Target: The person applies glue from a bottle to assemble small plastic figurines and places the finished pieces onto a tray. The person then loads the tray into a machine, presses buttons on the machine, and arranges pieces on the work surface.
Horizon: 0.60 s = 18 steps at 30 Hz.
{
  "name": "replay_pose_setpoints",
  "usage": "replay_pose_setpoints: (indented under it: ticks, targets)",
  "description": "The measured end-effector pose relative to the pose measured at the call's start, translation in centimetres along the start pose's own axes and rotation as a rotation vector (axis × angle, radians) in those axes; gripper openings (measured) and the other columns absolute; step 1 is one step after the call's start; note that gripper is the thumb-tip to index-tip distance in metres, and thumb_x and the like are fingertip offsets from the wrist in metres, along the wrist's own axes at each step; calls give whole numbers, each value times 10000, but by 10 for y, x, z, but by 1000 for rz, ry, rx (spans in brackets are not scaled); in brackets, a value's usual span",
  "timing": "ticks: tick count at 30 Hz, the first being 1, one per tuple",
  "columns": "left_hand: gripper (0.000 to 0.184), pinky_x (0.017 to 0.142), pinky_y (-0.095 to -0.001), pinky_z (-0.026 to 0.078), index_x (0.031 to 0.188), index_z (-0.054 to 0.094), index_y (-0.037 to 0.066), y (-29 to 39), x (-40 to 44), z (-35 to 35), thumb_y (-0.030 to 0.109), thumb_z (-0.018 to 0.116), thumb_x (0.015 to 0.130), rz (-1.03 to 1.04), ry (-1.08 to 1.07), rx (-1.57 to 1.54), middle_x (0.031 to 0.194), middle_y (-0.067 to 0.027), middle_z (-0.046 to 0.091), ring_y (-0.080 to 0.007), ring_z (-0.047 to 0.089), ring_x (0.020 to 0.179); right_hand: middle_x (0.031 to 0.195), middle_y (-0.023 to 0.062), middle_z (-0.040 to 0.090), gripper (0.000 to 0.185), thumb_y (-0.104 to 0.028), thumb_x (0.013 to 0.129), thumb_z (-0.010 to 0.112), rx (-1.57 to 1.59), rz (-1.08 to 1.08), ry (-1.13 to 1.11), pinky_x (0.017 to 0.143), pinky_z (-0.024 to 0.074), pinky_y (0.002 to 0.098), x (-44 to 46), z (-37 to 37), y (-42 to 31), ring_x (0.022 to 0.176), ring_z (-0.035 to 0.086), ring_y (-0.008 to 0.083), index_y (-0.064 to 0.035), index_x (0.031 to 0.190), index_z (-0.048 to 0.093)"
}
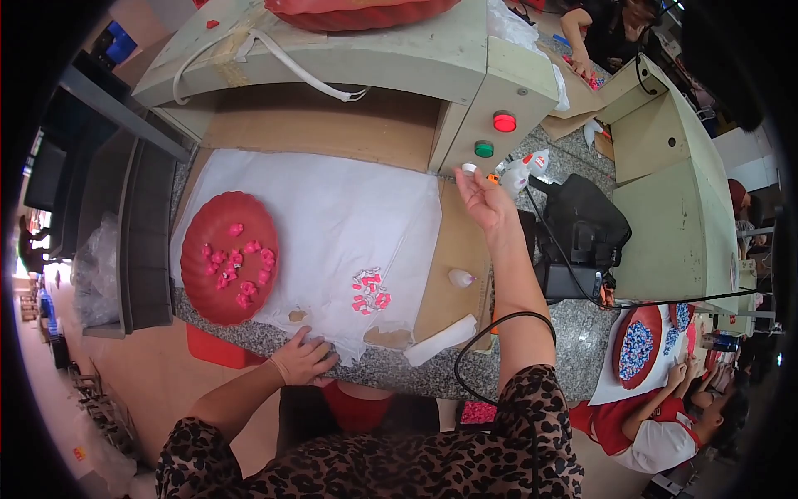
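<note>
My left hand [305, 358] rests at the front edge of the white paper sheet [332, 200], fingers spread. My right hand [484, 200] reaches to the machine's control panel [499, 96], its fingertips at a small white round piece [469, 168] below the green button [484, 150] and red button [504, 121]. Whether that piece is fixed to the panel cannot be told. Several small pink-and-white pieces [371, 291] lie grouped on the paper. A red scalloped tray [195, 266] to the left holds several bright pink pieces [235, 259].
A small white bottle [461, 279] lies on brown cardboard [449, 299]. Further right are more bottles [515, 177], a black bag [586, 220] and a black cable [507, 316]. Grey crates [145, 241] stand left. Co-workers sit at the upper right and lower right [657, 424].
</note>
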<state>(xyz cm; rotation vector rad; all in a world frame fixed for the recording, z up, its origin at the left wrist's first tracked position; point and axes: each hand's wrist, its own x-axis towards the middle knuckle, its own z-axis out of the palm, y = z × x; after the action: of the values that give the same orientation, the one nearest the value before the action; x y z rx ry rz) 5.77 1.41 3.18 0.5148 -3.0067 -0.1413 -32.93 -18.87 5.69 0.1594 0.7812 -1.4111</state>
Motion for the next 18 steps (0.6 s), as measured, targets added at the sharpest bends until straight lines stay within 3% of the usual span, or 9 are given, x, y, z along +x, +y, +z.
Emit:
replay_pose_setpoints:
  ticks: [13,18]
  targets:
    - [495,866,-490,333,982,547,153,-1,0,-1,493,620,629,-4,33,-16,929,-57,509,-224,509,917,1062,226,487,171,-34,878,418,30,-25,84,839,503,353,0,3,1,990,526,317,75,1010,406]
    - [512,882,-499,325,1027,506,135,-1,0,-3,473,603,655,-10,-10,-61,961,-69,489,-223,485,952,930,176,545,177,-67,833,534,-194,-4,-39,785,519,341,-11,0,-1,899,564,266,53,945,470]
